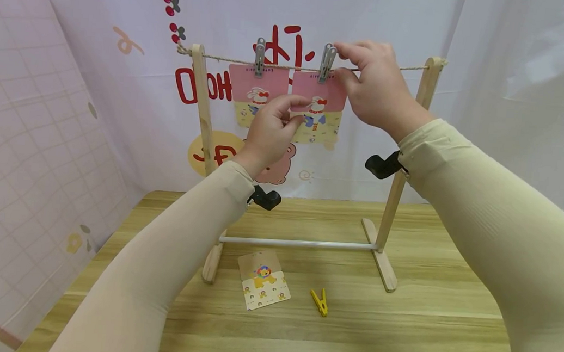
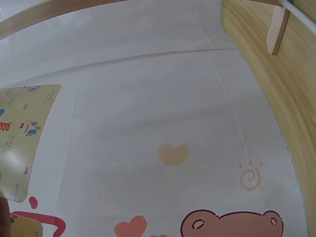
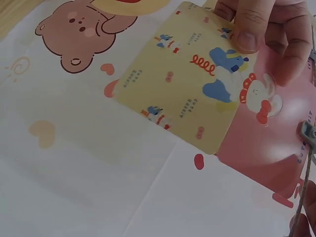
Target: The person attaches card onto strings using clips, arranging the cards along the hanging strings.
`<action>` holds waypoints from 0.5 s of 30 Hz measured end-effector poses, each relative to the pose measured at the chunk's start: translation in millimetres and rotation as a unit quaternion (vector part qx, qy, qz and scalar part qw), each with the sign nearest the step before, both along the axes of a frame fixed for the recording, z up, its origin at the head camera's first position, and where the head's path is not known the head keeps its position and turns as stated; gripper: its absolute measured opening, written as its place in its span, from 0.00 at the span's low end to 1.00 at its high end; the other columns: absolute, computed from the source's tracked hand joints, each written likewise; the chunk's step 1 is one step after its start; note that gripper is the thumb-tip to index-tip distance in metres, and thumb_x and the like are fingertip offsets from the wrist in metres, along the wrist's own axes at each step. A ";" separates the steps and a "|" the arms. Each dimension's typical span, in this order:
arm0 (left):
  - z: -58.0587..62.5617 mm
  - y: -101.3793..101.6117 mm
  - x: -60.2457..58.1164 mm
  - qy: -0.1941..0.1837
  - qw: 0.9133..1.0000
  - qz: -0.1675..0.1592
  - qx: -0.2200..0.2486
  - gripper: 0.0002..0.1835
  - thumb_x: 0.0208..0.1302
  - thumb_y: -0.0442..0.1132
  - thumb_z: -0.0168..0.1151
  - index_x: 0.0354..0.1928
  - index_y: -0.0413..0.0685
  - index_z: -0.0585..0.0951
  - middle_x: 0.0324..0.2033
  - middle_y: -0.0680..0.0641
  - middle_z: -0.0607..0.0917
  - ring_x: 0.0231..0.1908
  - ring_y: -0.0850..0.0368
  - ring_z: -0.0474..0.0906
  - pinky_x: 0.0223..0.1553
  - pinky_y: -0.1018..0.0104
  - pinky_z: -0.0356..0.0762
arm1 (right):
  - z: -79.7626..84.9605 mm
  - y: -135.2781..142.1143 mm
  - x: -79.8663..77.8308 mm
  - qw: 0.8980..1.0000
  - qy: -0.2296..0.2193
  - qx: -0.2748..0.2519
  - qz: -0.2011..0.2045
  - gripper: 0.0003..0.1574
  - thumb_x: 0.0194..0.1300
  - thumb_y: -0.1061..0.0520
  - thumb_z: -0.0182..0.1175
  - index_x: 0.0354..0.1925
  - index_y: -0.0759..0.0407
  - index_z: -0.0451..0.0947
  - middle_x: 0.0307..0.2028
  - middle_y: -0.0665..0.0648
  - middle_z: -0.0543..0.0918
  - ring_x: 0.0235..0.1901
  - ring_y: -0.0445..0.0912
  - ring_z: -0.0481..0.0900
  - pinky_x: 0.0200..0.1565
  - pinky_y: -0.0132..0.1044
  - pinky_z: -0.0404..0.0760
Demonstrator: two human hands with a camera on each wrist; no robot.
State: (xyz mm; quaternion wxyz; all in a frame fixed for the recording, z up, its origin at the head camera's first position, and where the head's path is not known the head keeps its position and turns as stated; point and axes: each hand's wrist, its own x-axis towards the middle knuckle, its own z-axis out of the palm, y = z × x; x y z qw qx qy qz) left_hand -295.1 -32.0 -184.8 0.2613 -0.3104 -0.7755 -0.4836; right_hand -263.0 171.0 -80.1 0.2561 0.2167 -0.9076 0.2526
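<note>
In the head view my left hand (image 1: pixel 270 134) is at the left edge of a pink-and-yellow rabbit card (image 1: pixel 334 95). Its thumb and index finger are apart, both over the card's front; the right wrist view shows this card (image 3: pixel 222 84) and the left thumb (image 3: pixel 249 37) closer. A grey metal clothespin (image 1: pixel 326 64) fastens the card to a twine line (image 1: pixel 211 57). Beside that clothespin, my right hand (image 1: pixel 379 87) has thumb and index spread, with nothing visible between them. A second rabbit card (image 1: pixel 239 80) hangs to the left under another clothespin (image 1: pixel 259 59).
The twine runs between two wooden posts (image 1: pixel 202 99), joined low down by a white rod (image 1: pixel 302 243). On the wooden table (image 1: pixel 423 338) lie a lion card (image 1: pixel 265 281) and a yellow clothespin (image 1: pixel 320 303). A printed white cloth (image 1: pixel 511 132) hangs behind.
</note>
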 end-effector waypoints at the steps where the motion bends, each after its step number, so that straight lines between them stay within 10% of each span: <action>1: -0.3 -0.2 0.5 -0.001 1.000 0.000 0.000 0.16 0.77 0.35 0.62 0.63 0.51 0.83 0.61 0.52 0.84 0.35 0.60 0.76 0.36 0.72 0.75 | -1.1 0.8 -0.2 1.000 0.004 -0.002 -0.001 0.31 0.82 0.53 0.52 0.79 0.47 0.67 0.76 0.54 0.70 0.77 0.53 0.55 0.74 0.48 0.62; 15: -7.6 -5.5 3.0 -0.005 1.000 -0.014 0.001 0.15 0.76 0.37 0.64 0.61 0.52 0.84 0.57 0.51 0.83 0.41 0.60 0.81 0.41 0.69 0.81 | -21.2 14.0 8.2 0.996 0.091 0.004 0.016 0.29 0.79 0.55 0.59 0.74 0.57 0.73 0.72 0.57 0.74 0.76 0.55 0.55 0.77 0.49 0.53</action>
